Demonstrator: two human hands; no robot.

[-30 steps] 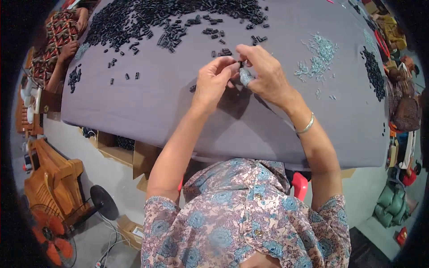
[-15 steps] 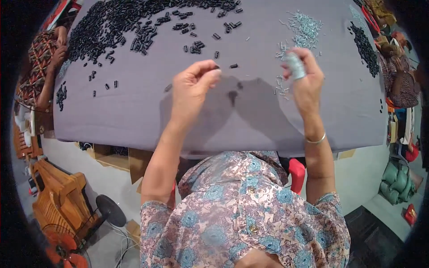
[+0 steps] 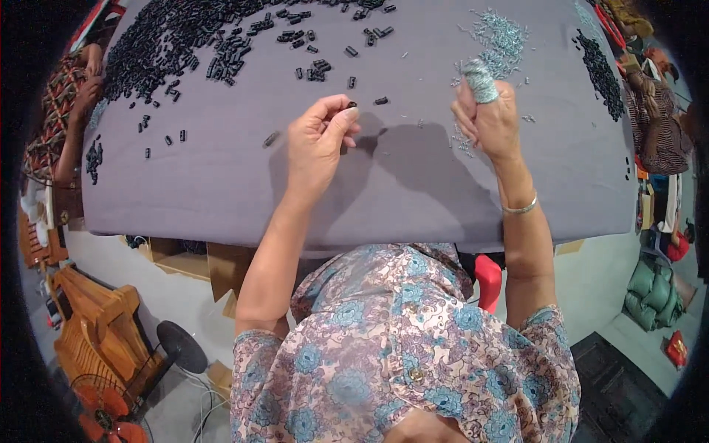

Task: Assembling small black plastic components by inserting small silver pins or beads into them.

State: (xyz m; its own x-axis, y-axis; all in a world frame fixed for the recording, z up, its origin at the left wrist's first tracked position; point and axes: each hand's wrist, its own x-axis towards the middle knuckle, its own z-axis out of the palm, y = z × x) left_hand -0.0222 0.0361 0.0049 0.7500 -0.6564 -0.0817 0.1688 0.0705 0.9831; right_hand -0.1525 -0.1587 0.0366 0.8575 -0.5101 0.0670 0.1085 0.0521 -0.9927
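My left hand (image 3: 316,140) is raised over the grey-purple cloth of the table. Its thumb and forefinger pinch a small black cylindrical piece (image 3: 351,105). To the right, my right hand (image 3: 493,122) is beside the pile of tiny silvery pieces (image 3: 496,40), with its fingers curled together. A pale blue-green wrap (image 3: 481,81) covers one of its fingers. Whatever those fingertips hold, if anything, is too small to make out. Loose black cylinders, such as one just beyond my left hand (image 3: 381,100), lie between the hands and the far side.
A large heap of black pieces (image 3: 159,48) spreads over the far left of the table (image 3: 413,214). Another dark pile (image 3: 600,77) lies near the right edge. Other people sit at both sides. A wooden chair (image 3: 103,317) and a fan (image 3: 107,421) stand at lower left.
My right hand has moved slightly up and to the left, its wrapped finger now pointing away. My left hand has turned a little, still pinching the black cylindrical piece.
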